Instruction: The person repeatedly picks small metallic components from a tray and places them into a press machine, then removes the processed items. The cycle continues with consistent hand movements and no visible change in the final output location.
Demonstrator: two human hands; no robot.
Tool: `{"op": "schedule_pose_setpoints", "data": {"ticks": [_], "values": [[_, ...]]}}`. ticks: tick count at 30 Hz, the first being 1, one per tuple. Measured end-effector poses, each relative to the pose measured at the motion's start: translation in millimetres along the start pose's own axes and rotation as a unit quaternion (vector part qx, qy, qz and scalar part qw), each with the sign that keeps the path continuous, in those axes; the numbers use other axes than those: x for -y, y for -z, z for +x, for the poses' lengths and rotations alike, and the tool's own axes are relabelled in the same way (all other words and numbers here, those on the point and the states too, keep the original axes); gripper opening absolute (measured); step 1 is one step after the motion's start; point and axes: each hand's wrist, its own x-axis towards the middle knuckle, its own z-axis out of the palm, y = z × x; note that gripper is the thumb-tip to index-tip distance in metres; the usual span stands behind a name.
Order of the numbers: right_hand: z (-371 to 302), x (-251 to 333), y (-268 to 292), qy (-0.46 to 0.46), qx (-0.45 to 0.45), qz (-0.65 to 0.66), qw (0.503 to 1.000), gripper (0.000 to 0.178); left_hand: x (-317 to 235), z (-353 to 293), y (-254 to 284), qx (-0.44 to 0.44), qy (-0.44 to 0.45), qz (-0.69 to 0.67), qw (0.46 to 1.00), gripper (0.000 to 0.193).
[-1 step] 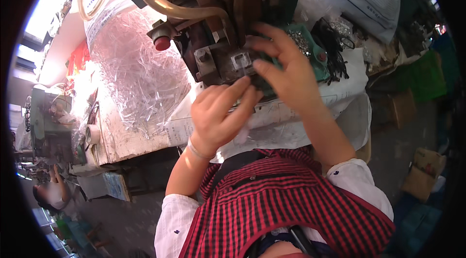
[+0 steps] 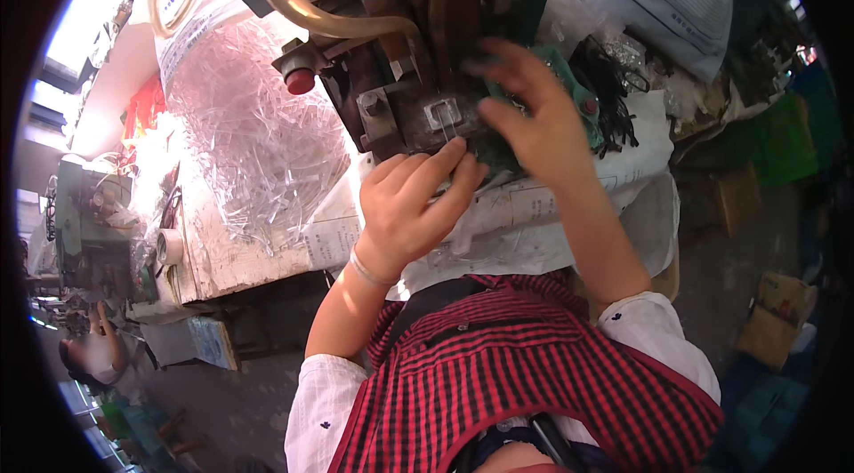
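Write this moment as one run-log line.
left hand: fingertips at thin clear plastic strip | right hand: open, near dark metal machine

Strips (image 2: 253, 131) lie left of the machine (image 2: 378, 117), a tray (image 2: 572, 82) right.

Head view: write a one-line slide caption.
Left hand at a clear strip on a machine, right hand open alongside, heaped clear strips to the left.

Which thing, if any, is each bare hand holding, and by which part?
Left hand: apparently a narrow, clear plastic strip, pinched at the near end of its visible stretch. Right hand: blurred; whether it holds anything cannot be told.
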Motion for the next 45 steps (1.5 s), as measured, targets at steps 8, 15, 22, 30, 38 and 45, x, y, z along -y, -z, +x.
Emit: {"op": "schedule_pose_setpoints", "data": {"ticks": [8,15,22,30,38,45], "values": [[-29.6,-81.8,90.7,-0.030,-0.152,-0.277,0.948,0.027,5.3,-7.0,-21.0,-0.040,-0.025,-0.004,0.999,0.029],[-35.4,-92.4,74.5,0.064,-0.093,-0.531,0.840,0.017,-8.8,-16.0,-6.9,0.016,0.082,-0.049,0.995,0.032],[-40.9,-97.4,68.8,0.009,-0.112,-0.526,0.843,0.011,10.9,-71.4,45.4,-0.070,0.225,0.106,0.966,0.019],[-22.9,-94.5,52.5,0.040,-0.157,-0.338,0.927,0.012,118.2,-149.5,29.9,0.181,0.215,0.287,0.916,0.015],[-27.2,-85.9,60.1,0.029,-0.171,-0.299,0.939,0.016,109.8,-87.0,72.4,0.015,0.545,-0.039,0.837,0.031],[-67.2,-92.1,79.8,0.038,-0.234,-0.367,0.900,0.016,79.3,-178.3,21.2,-0.008,0.528,-0.099,0.843,0.017]]}}
